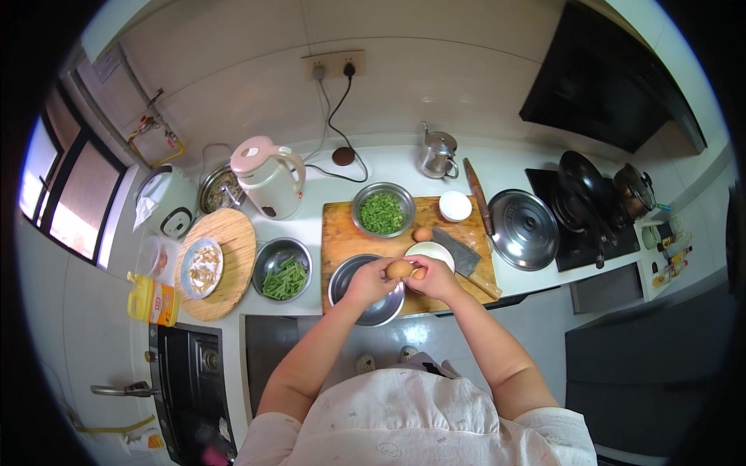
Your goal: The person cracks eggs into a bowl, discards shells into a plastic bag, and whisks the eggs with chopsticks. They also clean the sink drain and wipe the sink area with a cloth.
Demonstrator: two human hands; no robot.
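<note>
My left hand (370,283) holds a brown egg (400,269) between its fingertips, above the right part of a steel bowl (340,281). My right hand (437,281) meets it, its fingers closed round a second brown egg (420,273). That one is mostly covered, so I cannot tell whether it is whole. Just beyond the hands sits a white bowl (429,249), partly hidden by them. Another brown egg (422,234) rests on the wooden cutting board (338,233). A cleaver (458,253) lies to the right of the white bowl.
Chopped greens fill a steel bowl (383,188) at the board's back, near a small white bowl (455,206). Cut green beans (285,278) are in a bowl at left, beside a round wooden board (237,233). A pot lid (524,230) and stove (598,245) stand right.
</note>
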